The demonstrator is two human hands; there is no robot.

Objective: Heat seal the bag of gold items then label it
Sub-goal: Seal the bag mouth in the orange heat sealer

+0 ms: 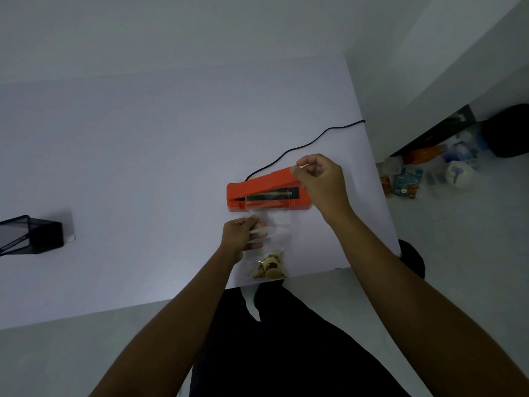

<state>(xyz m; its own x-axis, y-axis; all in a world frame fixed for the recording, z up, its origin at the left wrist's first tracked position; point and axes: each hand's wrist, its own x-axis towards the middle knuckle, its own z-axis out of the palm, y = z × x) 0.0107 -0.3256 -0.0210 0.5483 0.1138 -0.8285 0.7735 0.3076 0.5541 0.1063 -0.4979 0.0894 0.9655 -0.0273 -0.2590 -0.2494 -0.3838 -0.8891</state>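
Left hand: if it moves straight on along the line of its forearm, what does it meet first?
The left hand already pinches the clear plastic bag. Past that, it would probably meet the front edge of the orange heat sealer, though depth is unclear.

Dim, bluish, even light with soft shadows; wide-angle bending at the edges.

The bag (275, 224) is thin clear plastic film, glossy and creased, and the gold pieces (270, 267) inside it look like dull yellow metal. The sealer (257, 187) is smooth orange plastic with a faint sheen and a flat black strip along its bed, and its cord (300, 144) is matt black. The table (128, 156) is smooth, matt white, while the mesh tray (23, 234) is black wire metal.
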